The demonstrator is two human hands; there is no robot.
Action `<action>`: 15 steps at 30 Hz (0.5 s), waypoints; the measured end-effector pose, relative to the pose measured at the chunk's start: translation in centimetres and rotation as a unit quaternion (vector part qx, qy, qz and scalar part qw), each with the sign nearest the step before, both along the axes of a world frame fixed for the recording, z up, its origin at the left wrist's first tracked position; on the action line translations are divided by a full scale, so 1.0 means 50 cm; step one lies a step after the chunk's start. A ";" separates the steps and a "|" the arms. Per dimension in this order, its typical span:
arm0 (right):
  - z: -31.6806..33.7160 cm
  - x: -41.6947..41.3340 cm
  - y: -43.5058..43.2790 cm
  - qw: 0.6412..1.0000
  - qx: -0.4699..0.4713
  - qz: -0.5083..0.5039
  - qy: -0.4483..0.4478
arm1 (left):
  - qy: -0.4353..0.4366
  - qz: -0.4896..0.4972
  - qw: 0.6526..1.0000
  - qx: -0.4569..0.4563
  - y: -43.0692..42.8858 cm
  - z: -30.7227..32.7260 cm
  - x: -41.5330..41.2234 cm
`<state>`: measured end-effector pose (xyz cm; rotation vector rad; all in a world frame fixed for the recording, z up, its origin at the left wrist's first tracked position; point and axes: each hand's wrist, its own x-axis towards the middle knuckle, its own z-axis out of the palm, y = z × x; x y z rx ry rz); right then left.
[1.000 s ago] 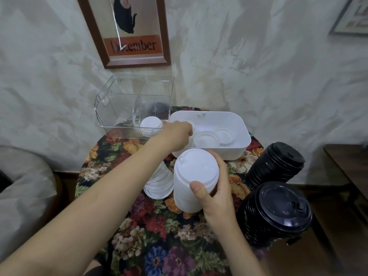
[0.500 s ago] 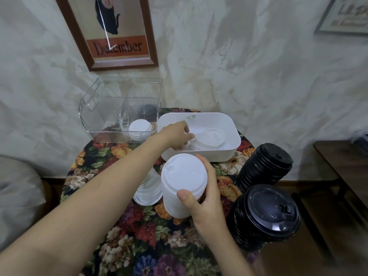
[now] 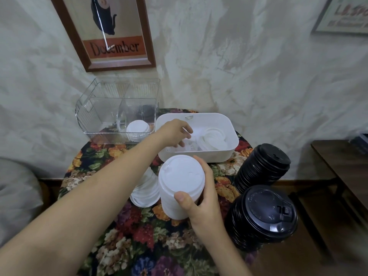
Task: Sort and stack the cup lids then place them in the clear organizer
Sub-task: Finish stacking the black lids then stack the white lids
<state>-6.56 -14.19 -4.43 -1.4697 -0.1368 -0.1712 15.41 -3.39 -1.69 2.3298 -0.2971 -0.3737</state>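
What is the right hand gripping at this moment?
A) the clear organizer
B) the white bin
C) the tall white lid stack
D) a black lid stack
C: the right hand curls its thumb and fingers round the tall white lid stack, which stands on the floral tablecloth.

Dead ahead of you a tall white stack [image 3: 181,186] of lids stands upright; a shorter stack [image 3: 145,193] leans at its 9 o'clock. Loose lids [image 3: 213,139] lie at 12, black stacks [image 3: 262,168] at 3. Your organizer [image 3: 95,114], at 11, holds white lids [image 3: 137,130].
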 end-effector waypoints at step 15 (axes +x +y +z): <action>-0.004 0.000 -0.001 1.000 -0.001 0.000 -0.002 | -0.165 -0.133 0.927 0.311 0.001 -0.015 0.005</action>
